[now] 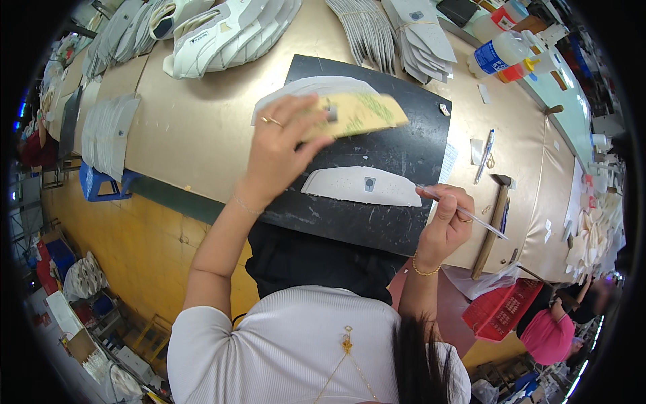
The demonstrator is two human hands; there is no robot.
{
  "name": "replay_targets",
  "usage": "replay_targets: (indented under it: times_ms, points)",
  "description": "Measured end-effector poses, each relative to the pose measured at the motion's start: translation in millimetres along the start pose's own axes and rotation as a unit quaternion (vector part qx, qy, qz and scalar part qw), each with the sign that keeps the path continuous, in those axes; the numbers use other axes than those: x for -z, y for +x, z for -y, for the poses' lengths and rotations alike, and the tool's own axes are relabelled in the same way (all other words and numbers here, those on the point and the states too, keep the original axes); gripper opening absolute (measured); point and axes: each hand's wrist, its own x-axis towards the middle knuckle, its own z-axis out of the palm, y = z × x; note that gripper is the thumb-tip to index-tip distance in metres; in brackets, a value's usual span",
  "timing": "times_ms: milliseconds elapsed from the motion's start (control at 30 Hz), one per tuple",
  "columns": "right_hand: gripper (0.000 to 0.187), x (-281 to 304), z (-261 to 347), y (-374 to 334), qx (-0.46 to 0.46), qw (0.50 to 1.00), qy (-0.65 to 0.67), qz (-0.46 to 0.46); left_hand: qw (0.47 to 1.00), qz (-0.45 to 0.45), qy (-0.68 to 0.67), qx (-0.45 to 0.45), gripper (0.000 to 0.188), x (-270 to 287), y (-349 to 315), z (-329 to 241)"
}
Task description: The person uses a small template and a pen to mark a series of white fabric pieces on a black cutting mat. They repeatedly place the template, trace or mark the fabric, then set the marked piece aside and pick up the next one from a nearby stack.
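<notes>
My left hand point(286, 131) grips the left end of a yellow curved template point(369, 114) with green marks, slightly blurred. The template is over pale curved shoe pieces point(323, 84) on a black board point(397, 147). My right hand point(447, 219) pinches a slim, pale pen point(481, 222), its rear end pointing down to the right. The pen's tip is close to the right end of a single white curved piece point(336, 183). That piece lies flat on the board between my hands and bears a small grey emblem. Whether the tip touches it, I cannot tell.
A hammer point(494, 229) and a blue-white pen point(484, 156) lie right of the board. Bottles point(498, 54) stand at the back right. Stacked shoe uppers point(229, 40) and grey pieces point(363, 30) line the far side. A red basket point(501, 310) sits below the table's right edge.
</notes>
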Motion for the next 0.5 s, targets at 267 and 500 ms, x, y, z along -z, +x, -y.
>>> replay_targets:
  times_ms: [267, 500]
  points:
    - [0.022, -6.4, 2.1, -2.2, -0.034, 0.998, 0.054, 0.01, 0.977, 0.165, -0.119, -0.068, 0.032, -27.1, -46.7, -34.7]
    - [0.024, 1.4, -2.4, -7.2, -0.035, 0.998, -0.017, 0.041, 0.977, 0.172, -0.118, -0.055, 0.032, -32.2, -51.4, -34.7]
